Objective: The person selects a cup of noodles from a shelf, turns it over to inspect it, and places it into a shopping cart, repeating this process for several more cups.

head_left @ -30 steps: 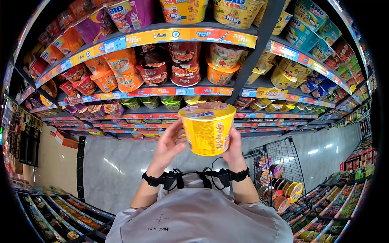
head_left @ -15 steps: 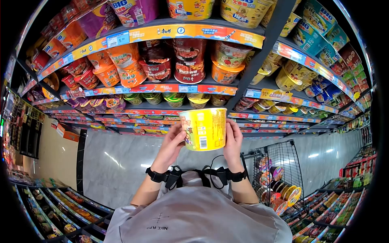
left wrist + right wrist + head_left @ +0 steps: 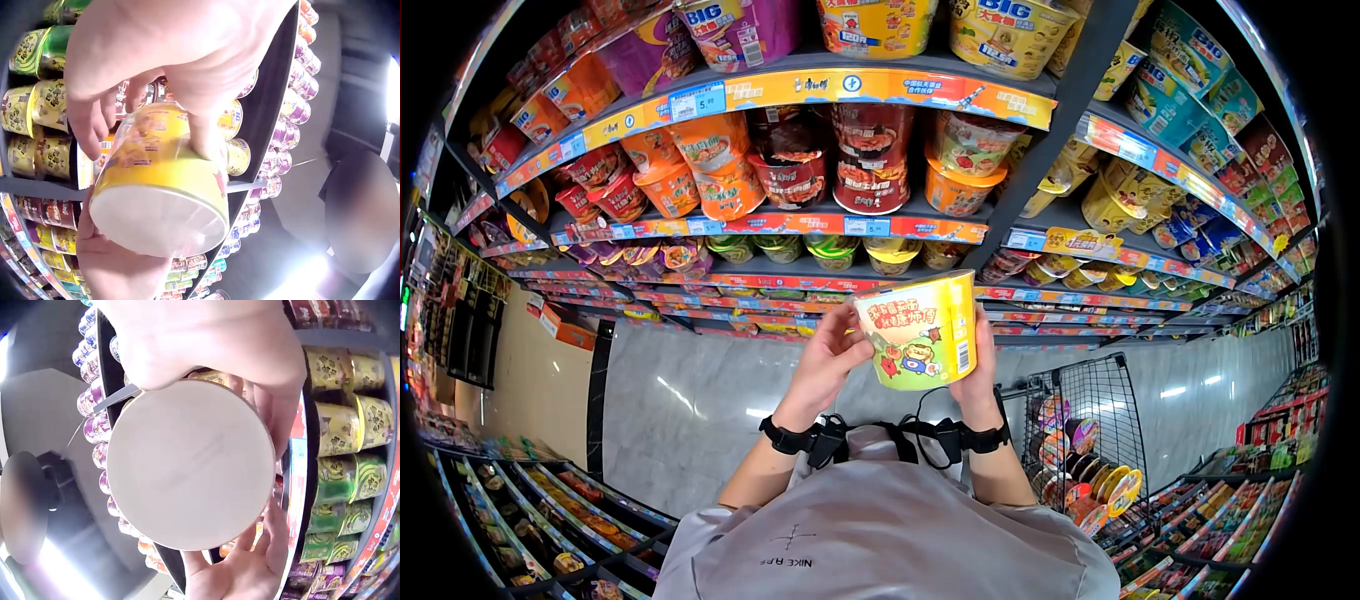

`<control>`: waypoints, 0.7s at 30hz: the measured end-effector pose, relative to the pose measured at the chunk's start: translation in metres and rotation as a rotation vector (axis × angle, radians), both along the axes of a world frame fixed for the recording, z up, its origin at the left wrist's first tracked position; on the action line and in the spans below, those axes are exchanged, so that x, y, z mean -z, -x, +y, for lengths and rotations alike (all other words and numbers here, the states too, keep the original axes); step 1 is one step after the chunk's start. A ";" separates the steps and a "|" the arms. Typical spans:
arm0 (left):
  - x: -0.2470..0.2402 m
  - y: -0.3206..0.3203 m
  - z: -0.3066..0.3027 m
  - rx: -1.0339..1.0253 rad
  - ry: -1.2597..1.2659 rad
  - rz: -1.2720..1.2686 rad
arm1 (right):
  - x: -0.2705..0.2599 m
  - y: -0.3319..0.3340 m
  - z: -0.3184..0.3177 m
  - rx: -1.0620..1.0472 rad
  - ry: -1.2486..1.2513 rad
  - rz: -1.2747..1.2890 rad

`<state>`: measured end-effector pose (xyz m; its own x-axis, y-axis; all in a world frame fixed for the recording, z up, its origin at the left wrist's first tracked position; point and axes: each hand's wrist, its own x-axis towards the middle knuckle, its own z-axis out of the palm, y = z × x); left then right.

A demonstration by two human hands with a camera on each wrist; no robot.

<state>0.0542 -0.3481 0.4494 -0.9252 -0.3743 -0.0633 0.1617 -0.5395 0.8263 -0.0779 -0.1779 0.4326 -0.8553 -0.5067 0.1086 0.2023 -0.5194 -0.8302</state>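
1. The yellow and green printed, round, tapered noodle tub [image 3: 920, 335] was held in front of the person, between both hands, its wider rim uppermost and slightly tilted in the head view.
2. The left hand [image 3: 828, 362] gripped its left side, the thumb pressed on the printed wall and the fingers curved round, only as wide as the tub needed.
3. The right hand [image 3: 975, 375] gripped the opposite side, fingers wrapped behind the wall; both wrist views showed the pale, flat, round base [image 3: 190, 465] between the hands.
4. In the head view, the rim appeared below the orange and blue printed shelf-edge strip [image 3: 800, 226], overlapping the lower shelves; how much room separated them could not be told.
5. The dark, straight shelf upright [image 3: 1050, 145] rose beyond the tub, toward the right.
6. Glossy gray floor [image 3: 690, 375] stretched between the shelving and the person's light gray fabric shirt [image 3: 890, 535], and ran out beyond the left forearm.
7. On the right, near the right forearm, stood the black wire-mesh cart [image 3: 1108, 385], its near side holding the round, multicoloured tubs [image 3: 1118, 490] and narrowing the space there.
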 end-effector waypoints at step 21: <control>-0.004 -0.012 -0.015 0.007 -0.051 -0.028 | -0.005 -0.012 0.007 0.190 -0.217 0.439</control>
